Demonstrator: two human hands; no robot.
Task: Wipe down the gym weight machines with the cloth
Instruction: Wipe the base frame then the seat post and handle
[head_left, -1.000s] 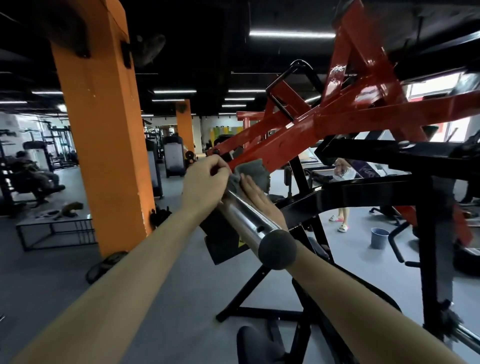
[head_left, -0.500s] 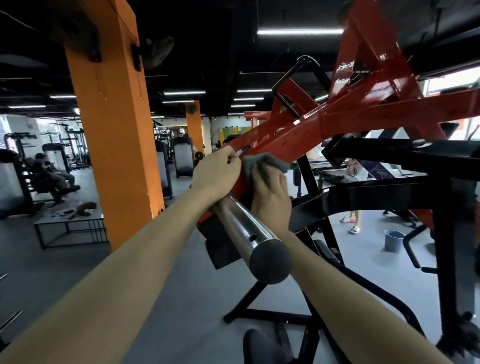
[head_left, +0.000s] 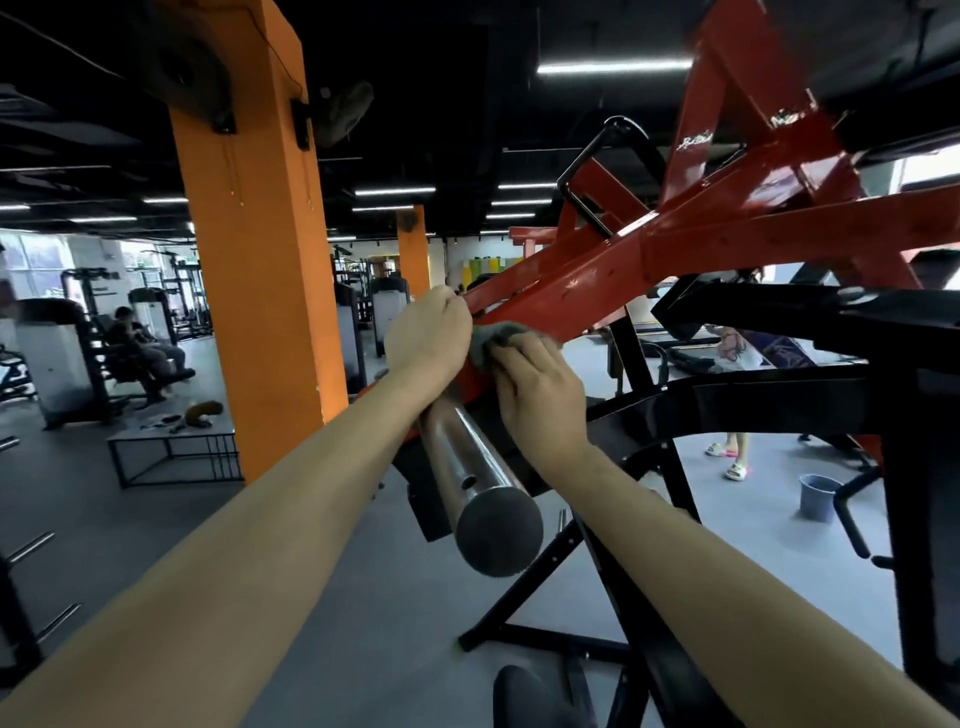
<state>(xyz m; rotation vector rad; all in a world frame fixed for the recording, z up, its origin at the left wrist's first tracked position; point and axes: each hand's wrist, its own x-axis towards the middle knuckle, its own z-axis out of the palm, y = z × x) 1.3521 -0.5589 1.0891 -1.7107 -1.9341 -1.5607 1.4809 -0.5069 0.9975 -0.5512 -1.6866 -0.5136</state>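
Note:
A red and black weight machine stands in front of me, its red arm (head_left: 582, 280) slanting up to the right. A chrome weight peg (head_left: 467, 467) with a dark round cap sticks out toward me. My left hand (head_left: 428, 332) is curled round the base of the red arm where the peg joins it. My right hand (head_left: 540, 387) presses a grey cloth (head_left: 501, 332) against the red arm just right of my left hand; most of the cloth is hidden under its fingers.
An orange pillar (head_left: 260, 260) rises at the left with a low black metal frame (head_left: 174, 457) at its foot. A person sits on a machine (head_left: 140, 348) at far left. Another person's legs (head_left: 730, 457) and a grey bucket (head_left: 818, 496) are behind the black frame (head_left: 753, 389) at right.
Both hands have slid up from the chrome peg onto the base of the red arm, and the cloth went with my right hand. My view has shifted slightly rightward.

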